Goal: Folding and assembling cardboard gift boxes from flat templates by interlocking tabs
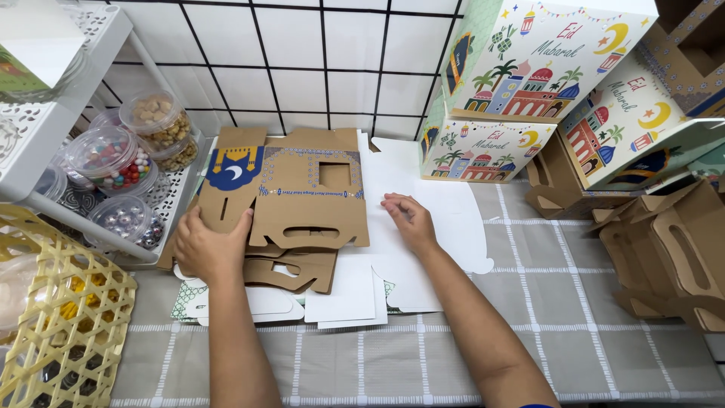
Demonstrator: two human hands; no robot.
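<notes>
A flat, unfolded brown cardboard box blank (302,193) with a blue printed panel and cut-out handle slots lies on a stack of similar blanks and white card sheets (423,257). My left hand (211,245) grips the lower left edge of the top brown blank. Fingers spread, my right hand (408,221) rests flat on the white card sheet just right of the blank. More brown and white blanks (317,291) poke out below the stack.
Folded decorated boxes (544,57) stack at the back right, and brown folded carriers (672,257) stand at the right. At the left, a white shelf rack (45,121) holds clear tubs of sweets and nuts (113,159). A yellow woven basket (60,325) sits at lower left. The tablecloth (559,317) is grey checked.
</notes>
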